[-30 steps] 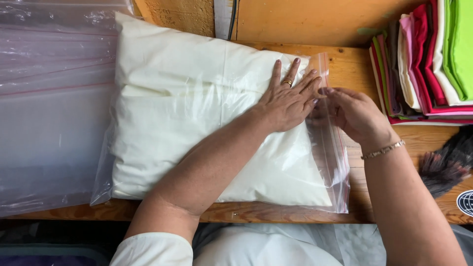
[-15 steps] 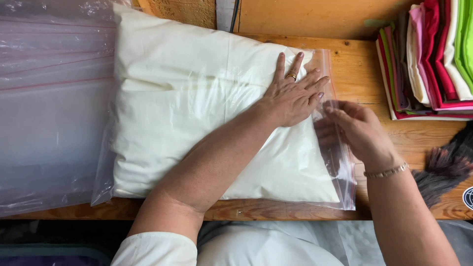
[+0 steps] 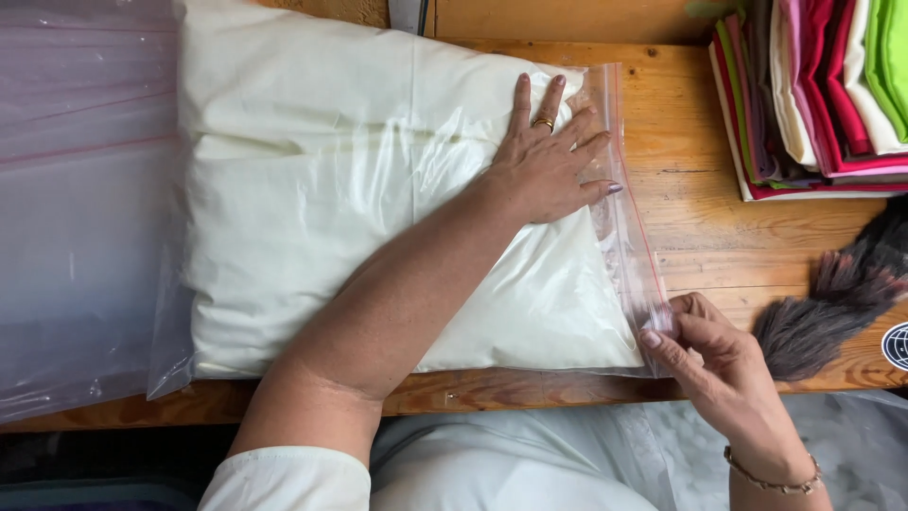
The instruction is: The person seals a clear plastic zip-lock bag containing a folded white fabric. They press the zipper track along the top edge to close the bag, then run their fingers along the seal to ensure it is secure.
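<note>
A cream-white pillow (image 3: 322, 199) lies inside a clear plastic zip bag (image 3: 624, 237) on a wooden table (image 3: 719, 227). My left hand (image 3: 549, 161), with a ring on one finger, presses flat on the bag's upper right part, fingers spread. At the near right corner of the bag, my right hand (image 3: 705, 350) pinches the bag's sealing strip between thumb and fingers. A bracelet sits on that wrist.
A stack of clear plastic bags (image 3: 80, 208) lies at the left, under the pillow's edge. Folded cloths in pink, red, green and white (image 3: 813, 95) are stacked at the far right. A dark furry thing (image 3: 832, 303) lies near the table's right front edge.
My right hand has slid along the bag's sealing strip from beside my left hand down to the near corner. My left hand has stayed pressed on the pillow.
</note>
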